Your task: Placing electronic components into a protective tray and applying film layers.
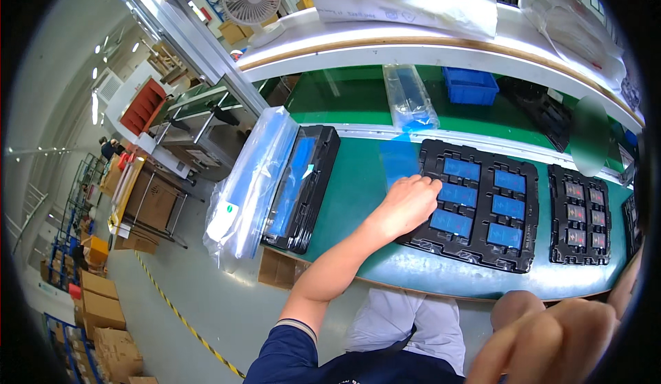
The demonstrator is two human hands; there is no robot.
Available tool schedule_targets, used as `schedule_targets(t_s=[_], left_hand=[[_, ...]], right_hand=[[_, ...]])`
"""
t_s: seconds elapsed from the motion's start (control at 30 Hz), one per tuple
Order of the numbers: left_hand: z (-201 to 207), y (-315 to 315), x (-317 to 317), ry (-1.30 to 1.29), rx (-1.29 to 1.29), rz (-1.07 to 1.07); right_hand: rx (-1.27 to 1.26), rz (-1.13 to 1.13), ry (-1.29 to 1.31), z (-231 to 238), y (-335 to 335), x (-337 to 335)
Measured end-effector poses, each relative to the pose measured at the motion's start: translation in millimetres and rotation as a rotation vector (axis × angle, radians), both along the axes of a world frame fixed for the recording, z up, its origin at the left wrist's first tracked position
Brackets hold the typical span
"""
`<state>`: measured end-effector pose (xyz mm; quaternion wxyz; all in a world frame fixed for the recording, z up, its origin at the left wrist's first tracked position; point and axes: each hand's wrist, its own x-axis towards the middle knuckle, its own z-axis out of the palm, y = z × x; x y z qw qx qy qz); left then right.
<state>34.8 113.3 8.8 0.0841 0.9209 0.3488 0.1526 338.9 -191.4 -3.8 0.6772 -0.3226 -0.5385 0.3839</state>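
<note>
My left hand (411, 204) is closed at the left edge of a black plastic tray (487, 215), its fingertips against the blue-covered pieces in the left column. Whatever it pinches is hidden. The tray holds several flat rectangular pieces with blue faces, such as one blue piece (508, 207) in the right column. A translucent blue film sheet (398, 158) lies just behind my left hand, partly covered by it. My right hand (561, 336) is raised close in front of me at the lower right, fingers curled; what they hold, if anything, does not show.
Left of the tray are stacked black trays (320, 198) and a clear plastic bag (251, 177) with blue film. A second tray (580, 215) stands right. Behind lie a bagged pack (411, 95) and a blue bin (470, 85). Another person's forearm (625, 284) shows at the right edge.
</note>
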Motion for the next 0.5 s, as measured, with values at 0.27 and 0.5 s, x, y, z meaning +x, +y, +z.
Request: schedule_targets(t_s=[0.27,0.5], left_hand=[[15.6,-0.8,-7.9,0.002,-0.143,-0.075],[25.1,-10.3,-6.8,-0.052,-0.241,-0.149]], right_hand=[[0.009,-0.437,0.068,48.6,19.8,-76.3],[0.108,-0.956,0.009,141.2,12.4,48.4]])
